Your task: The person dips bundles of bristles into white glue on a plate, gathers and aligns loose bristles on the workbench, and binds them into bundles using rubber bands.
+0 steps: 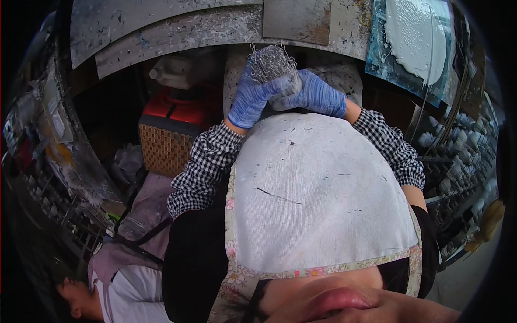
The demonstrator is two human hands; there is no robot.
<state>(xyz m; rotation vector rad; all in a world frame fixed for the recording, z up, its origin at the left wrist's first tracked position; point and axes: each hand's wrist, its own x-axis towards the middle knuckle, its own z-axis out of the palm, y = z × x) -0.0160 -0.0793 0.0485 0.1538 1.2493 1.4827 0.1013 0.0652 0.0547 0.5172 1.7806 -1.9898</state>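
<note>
While a grey, paint-spattered work surface curves across the far side, both blue-gloved hands, left hand and right hand, grip a bundle of thin silver wire loops, upright, looped ends pointing away.

We see soft, even light from above falling on the pale apron, the brightest and sharpest area. The recess under the workbench sits in deep shadow. Glare whitens the wet white slab at upper right. Fisheye bending curves the bench edge, and the rim fades to black; racks at the right edge blur.
</note>
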